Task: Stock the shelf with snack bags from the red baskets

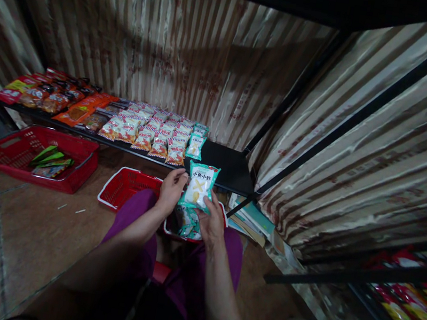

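Note:
A teal and white snack bag [199,183] stands upright in front of me, its printed face toward the camera. My right hand [212,219] grips its lower right side, thumb across the front and the other fingers partly hidden behind. At the bag's left edge is my left hand [172,190], its fingers curled and thumb tip close against the edge. Below the hands, more teal snack bags [188,225] lie in a small red basket with a white rim [166,231] between my knees. On the black shelf [227,165] ahead, matching teal bags [195,146] sit right of rows of white and orange snack bags [155,132].
Red and orange snack packets [51,94] fill the shelf's left end. On the floor are a red basket [86,156] with green packets [52,162] and another red basket [111,190]. Books [253,217] lie under the shelf's right end. Black shelf posts [297,92] rise at right.

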{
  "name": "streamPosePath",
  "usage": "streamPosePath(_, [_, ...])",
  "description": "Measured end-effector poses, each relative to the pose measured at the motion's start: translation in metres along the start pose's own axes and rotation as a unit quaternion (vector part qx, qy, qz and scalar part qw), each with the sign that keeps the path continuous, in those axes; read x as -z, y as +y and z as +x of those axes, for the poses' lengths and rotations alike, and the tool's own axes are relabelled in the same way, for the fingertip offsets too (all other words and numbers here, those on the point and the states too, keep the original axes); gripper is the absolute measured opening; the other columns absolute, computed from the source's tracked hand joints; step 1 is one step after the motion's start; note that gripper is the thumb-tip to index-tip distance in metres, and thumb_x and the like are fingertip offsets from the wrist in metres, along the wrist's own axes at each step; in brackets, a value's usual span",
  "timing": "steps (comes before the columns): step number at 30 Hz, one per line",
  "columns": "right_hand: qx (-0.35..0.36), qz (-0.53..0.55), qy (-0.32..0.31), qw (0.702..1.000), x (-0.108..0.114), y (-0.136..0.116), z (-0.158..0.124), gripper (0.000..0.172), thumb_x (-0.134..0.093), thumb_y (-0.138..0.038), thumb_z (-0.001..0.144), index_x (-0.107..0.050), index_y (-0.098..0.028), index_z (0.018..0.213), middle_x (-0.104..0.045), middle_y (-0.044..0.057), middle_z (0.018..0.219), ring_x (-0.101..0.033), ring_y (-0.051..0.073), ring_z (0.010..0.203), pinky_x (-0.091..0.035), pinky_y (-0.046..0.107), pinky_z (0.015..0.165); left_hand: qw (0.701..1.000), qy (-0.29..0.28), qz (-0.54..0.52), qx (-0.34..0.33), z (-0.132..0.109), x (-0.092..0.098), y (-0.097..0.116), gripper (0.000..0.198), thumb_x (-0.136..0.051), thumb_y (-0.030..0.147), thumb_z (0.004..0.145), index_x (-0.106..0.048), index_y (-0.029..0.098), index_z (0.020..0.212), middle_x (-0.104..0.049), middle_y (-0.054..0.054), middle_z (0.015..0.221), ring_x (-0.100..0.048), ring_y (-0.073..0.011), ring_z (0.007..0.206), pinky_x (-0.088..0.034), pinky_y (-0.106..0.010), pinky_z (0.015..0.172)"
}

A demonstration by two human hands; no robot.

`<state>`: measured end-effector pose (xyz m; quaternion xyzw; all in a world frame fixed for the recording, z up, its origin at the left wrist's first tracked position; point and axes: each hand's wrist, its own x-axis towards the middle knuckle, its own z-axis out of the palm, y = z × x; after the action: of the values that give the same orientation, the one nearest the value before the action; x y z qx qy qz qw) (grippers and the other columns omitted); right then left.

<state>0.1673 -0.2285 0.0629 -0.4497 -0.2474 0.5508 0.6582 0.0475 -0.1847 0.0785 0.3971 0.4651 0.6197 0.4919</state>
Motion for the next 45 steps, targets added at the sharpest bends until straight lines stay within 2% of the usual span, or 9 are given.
streamPosePath(3, [-0.018,0.011,0.003,1.000,0.005,0.001,-0.001,0.044,-0.072,-0.029,0.059,-0.064,-0.026,0.103,-0.071,0.001,0.097,-0.067,0.020,0.084,-0.054,0.031,0.064,0.989,-0.049,-0.075,0.115,0.006,-0.001,0.008,0.037,-0.070,0.046,0.066,-0.067,0.016,0.086,-0.068,-0.007,0.090,-0.060,-0.0167,0.084,-0.044,-0.027,0.076])
streamPosePath(6, [-0.031,0.012,-0.010,0.999,0.006,0.003,-0.002,0.044,-0.073,-0.027,0.057,-0.065,-0.025,0.100,-0.072,0.001,0.093,-0.067,0.021,0.082,-0.054,0.032,0.065,0.976,-0.091,-0.111,0.163,0.006,-0.004,0.017,0.040,-0.076,0.049,0.057,-0.066,0.015,0.077,-0.069,-0.005,0.083,-0.061,-0.0159,0.076,-0.045,-0.026,0.071])
streamPosePath(15, [-0.026,-0.018,-0.058,0.998,0.011,0.009,-0.002,0.043,-0.073,-0.032,0.061,-0.066,-0.024,0.102,-0.071,0.002,0.101,-0.066,0.022,0.090,-0.054,0.035,0.073,0.971,-0.081,-0.172,0.146,0.004,-0.010,0.012,0.048,-0.081,0.048,0.049,-0.063,0.016,0.079,-0.065,0.001,0.063,-0.061,-0.0147,0.060,-0.048,-0.028,0.064])
streamPosePath(19, [0.020,-0.030,-0.030,0.999,0.007,0.002,0.005,0.045,-0.073,-0.042,0.064,-0.066,-0.023,0.104,-0.072,0.002,0.098,-0.066,0.017,0.090,-0.052,0.030,0.080,0.973,-0.092,-0.157,0.139,0.002,-0.007,0.010,0.046,-0.081,0.046,0.049,-0.062,0.016,0.079,-0.064,0.002,0.061,-0.060,-0.0140,0.057,-0.047,-0.026,0.060])
streamPosePath(21, [0.045,-0.036,-0.010,0.998,0.004,-0.003,0.010,0.046,-0.075,-0.044,0.064,-0.066,-0.024,0.104,-0.072,0.001,0.096,-0.066,0.014,0.085,-0.051,0.027,0.078,0.974,-0.106,-0.148,0.138,0.001,-0.006,0.008,0.046,-0.081,0.045,0.050,-0.063,0.016,0.080,-0.065,0.001,0.064,-0.060,-0.0141,0.057,-0.047,-0.026,0.058])
streamPosePath(27, [0.055,-0.059,0.014,0.997,-0.004,-0.008,0.019,0.039,-0.079,-0.042,0.057,-0.069,-0.020,0.088,-0.071,-0.001,0.073,-0.060,0.011,0.055,-0.046,0.021,0.050,0.971,-0.140,-0.132,0.143,-0.004,-0.007,0.002,0.046,-0.080,0.045,0.053,-0.065,0.016,0.085,-0.069,-0.002,0.073,-0.062,-0.0150,0.061,-0.048,-0.027,0.060])
streamPosePath(33, [0.072,-0.015,0.085,0.994,-0.014,-0.006,0.020,0.037,-0.079,-0.037,0.054,-0.069,-0.019,0.084,-0.071,-0.001,0.070,-0.063,0.014,0.056,-0.051,0.026,0.054,0.961,-0.190,-0.125,0.158,-0.006,0.000,0.001,0.048,-0.077,0.049,0.059,-0.065,0.015,0.091,-0.071,-0.006,0.082,-0.065,-0.0175,0.072,-0.049,-0.027,0.066])
streamPosePath(41, [0.083,-0.015,0.104,0.991,-0.014,-0.011,0.027,0.038,-0.080,-0.037,0.053,-0.070,-0.018,0.084,-0.071,-0.001,0.068,-0.061,0.012,0.052,-0.049,0.023,0.050,0.939,-0.250,-0.123,0.200,-0.011,0.013,0.002,0.048,-0.081,0.040,0.057,-0.065,0.015,0.095,-0.071,-0.008,0.089,-0.065,-0.0172,0.071,-0.049,-0.028,0.067])
streamPosePath(45, [0.065,-0.028,0.085,0.994,-0.010,-0.008,0.032,0.037,-0.079,-0.041,0.055,-0.069,-0.019,0.082,-0.071,-0.001,0.069,-0.065,0.014,0.058,-0.053,0.025,0.056,0.946,-0.229,-0.110,0.202,-0.011,0.013,0.003,0.049,-0.083,0.040,0.053,-0.067,0.014,0.091,-0.072,-0.008,0.086,-0.064,-0.0160,0.066,-0.048,-0.026,0.063])
